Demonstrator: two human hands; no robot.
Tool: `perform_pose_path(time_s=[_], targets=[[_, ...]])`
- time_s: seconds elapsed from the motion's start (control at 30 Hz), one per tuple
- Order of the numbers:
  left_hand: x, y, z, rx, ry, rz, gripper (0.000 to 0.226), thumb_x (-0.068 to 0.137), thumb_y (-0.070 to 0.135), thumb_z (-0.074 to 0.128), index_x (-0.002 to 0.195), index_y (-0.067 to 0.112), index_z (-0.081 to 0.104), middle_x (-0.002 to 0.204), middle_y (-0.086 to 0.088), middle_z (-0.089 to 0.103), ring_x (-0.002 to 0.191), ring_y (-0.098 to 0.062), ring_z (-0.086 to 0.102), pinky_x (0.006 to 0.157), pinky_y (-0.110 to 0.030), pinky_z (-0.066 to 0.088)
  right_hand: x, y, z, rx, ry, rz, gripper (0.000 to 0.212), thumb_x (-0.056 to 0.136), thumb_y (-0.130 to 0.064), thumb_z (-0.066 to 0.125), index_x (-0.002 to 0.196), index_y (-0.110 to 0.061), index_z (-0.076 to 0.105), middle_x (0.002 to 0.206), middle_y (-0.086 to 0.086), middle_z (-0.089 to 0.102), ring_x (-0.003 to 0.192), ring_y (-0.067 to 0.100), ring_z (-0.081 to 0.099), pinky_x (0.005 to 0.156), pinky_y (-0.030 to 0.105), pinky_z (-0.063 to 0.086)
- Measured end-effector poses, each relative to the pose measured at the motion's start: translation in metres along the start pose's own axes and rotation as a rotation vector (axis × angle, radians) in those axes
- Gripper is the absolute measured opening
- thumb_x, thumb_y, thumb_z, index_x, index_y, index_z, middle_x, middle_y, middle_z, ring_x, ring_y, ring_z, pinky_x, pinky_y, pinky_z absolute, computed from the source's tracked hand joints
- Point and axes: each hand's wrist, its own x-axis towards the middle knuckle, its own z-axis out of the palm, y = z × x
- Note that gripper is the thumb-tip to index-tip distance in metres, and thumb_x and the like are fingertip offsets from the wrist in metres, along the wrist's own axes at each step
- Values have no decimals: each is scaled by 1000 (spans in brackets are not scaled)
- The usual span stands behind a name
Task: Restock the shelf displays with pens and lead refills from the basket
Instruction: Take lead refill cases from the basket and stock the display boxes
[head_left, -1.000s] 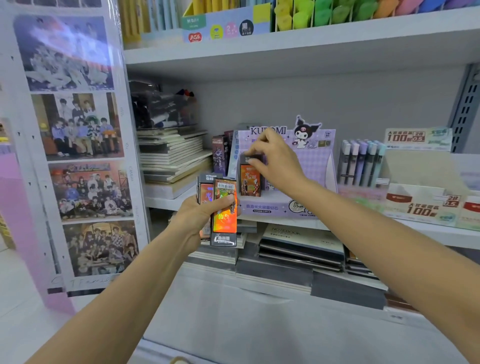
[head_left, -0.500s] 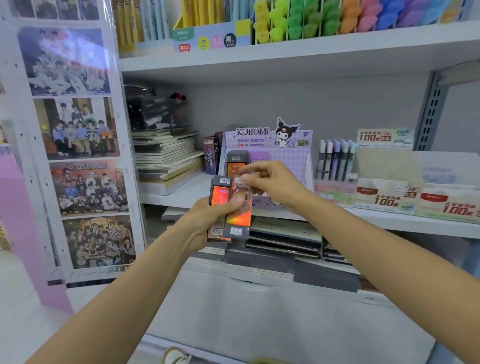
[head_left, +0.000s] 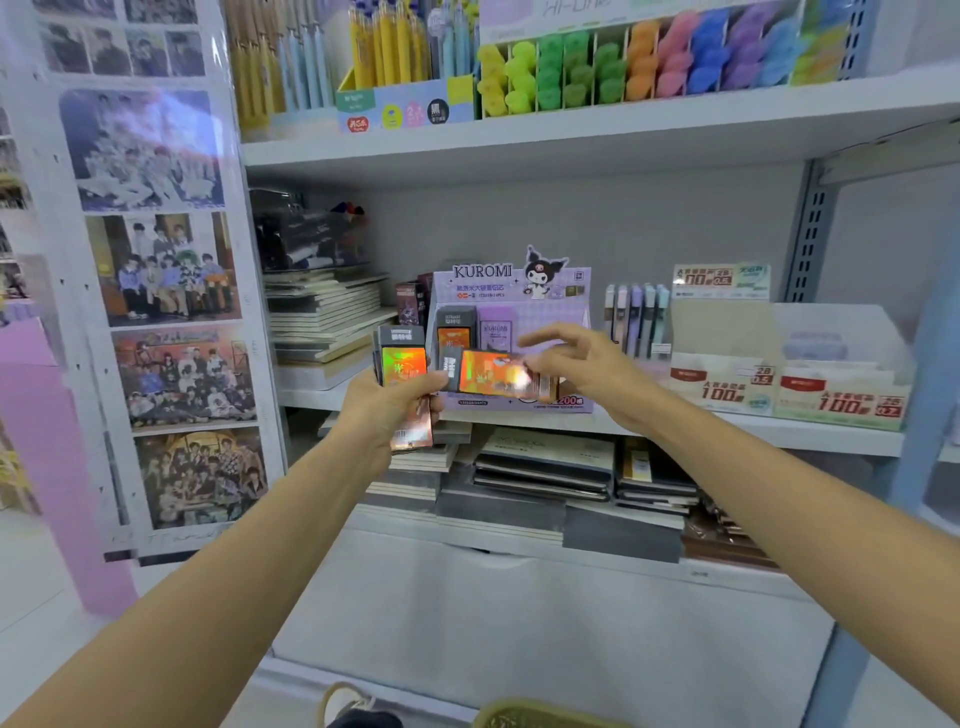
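Note:
My left hand grips a small stack of orange holographic refill packs in front of the middle shelf. My right hand pinches one more orange refill pack, turned sideways, just right of the stack. Behind both hands stands the purple Kuromi display box; one orange pack and a purple pack sit upright in it. The rim of the basket shows at the bottom edge.
Notebook stacks lie left of the display. Pastel pens and lead refill boxes stand to its right. More notebooks fill the lower shelf. Highlighters line the upper shelf. A photo panel is at left.
My right hand left one pack upright in the Kuromi box, came back to the stack, and has now drawn another pack sideways off it to the right.

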Motion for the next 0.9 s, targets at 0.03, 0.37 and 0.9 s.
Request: perform_pose_path(time_s=[0.03,0.37,0.9], targets=[[-1,0,1,48,-8,12,14,76,9,81,84,11,69,62,-5,71,49,-12,65,47,-23,53,-2,-1,1,-53,-59,-34,26,89,-21,67,115,-24,65,94,4,74,86,13,71,71,16,54],[2,2,-3,-138,-163,-192,15,91,19,61,86,7,67,71,-9,71,52,-17,64,51,-26,55,16,1,19,2,-47,29,24,92,-13,63,113,-13,52,92,6,75,81,13,71,73,29,54],[39,-24,-41,-177,-37,-108,24,84,15,71,105,7,66,89,-18,75,75,-24,75,54,-30,57,92,16,59,-101,256,-174,25,88,-4,67,94,-11,44,107,15,68,97,29,68,84,44,57]])
